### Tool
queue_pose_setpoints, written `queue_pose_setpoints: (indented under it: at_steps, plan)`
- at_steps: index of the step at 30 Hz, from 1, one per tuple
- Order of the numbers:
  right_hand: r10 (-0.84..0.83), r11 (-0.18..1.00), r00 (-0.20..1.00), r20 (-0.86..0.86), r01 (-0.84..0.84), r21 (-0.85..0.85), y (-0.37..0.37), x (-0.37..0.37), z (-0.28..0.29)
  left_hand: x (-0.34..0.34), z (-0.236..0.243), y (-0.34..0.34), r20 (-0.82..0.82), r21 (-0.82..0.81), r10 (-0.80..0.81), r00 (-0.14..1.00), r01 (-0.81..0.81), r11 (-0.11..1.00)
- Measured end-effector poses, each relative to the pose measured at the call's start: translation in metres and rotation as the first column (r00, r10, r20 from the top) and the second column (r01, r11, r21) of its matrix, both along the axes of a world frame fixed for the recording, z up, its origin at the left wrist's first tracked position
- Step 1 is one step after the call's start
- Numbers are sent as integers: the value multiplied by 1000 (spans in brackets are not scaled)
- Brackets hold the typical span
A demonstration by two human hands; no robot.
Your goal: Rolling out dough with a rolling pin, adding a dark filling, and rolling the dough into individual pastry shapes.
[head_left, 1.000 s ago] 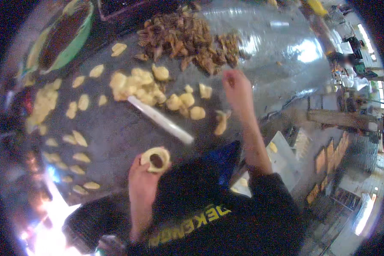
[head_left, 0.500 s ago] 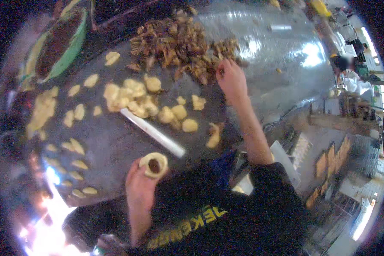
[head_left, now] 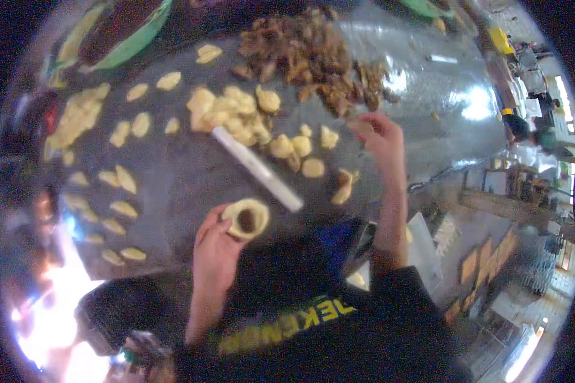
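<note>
The left hand [head_left: 216, 246] holds a dough cup [head_left: 260, 220] above the near edge of the table [head_left: 166, 191]. Its grip is partly closed, fingers and thumb curved around the wall; this likely supports the soft dough without crushing it. The mouth faces up, leaving the dark centre accessible; whether that is filling or shadow cannot be told.

The right hand [head_left: 386, 142] is beside the heap of brown pieces [head_left: 294, 57]. Its grip is nearly closed, apparently pinching a small brownish piece [head_left: 362, 127] at the fingertips; blur obscures detail.

A smooth, straight white stick [head_left: 259, 169] lies against rounded, pale dough lumps [head_left: 230, 115], within reach. The heap is rough and irregular; the table is dark and smooth.
</note>
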State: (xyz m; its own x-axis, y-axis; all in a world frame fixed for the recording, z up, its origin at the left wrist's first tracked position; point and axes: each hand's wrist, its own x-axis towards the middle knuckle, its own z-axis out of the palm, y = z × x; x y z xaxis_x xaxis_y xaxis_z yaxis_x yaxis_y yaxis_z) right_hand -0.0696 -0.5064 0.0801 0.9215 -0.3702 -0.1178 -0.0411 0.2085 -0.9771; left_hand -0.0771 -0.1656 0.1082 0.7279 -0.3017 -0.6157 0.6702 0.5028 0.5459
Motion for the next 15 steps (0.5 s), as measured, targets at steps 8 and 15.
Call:
queue_pose_setpoints:
  at_steps: [8,15]
  plan:
    - [-105,937,982,-156,45,-346,130,-21,39,8,-9,75,15,-63,30,999,-29,998]
    - [591,496,805,-38,-400,-771,299,3,66,11,-29,154,58,-102,-29,998,35,994]
